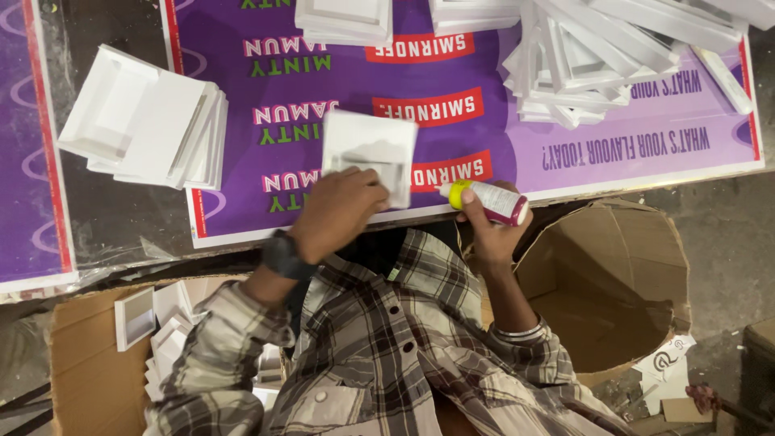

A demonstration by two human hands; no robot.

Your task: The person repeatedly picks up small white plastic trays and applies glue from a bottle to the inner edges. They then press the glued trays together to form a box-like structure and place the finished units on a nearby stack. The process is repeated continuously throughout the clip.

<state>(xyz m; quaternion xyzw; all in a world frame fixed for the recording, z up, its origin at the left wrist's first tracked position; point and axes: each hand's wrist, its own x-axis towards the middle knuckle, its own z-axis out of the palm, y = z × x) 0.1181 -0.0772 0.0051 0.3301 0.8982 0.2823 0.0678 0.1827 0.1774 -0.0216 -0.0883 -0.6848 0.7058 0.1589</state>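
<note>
Your left hand (339,211) pinches the white tray (370,153) flat over the purple board's (476,129) near edge, your right hand (488,230) fisted round the glue bottle (484,199) just right of it: keep the tray steady, nozzle close.

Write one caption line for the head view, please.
Left hand holds a white tray; right hand holds a glue bottle above a purple board.
</note>
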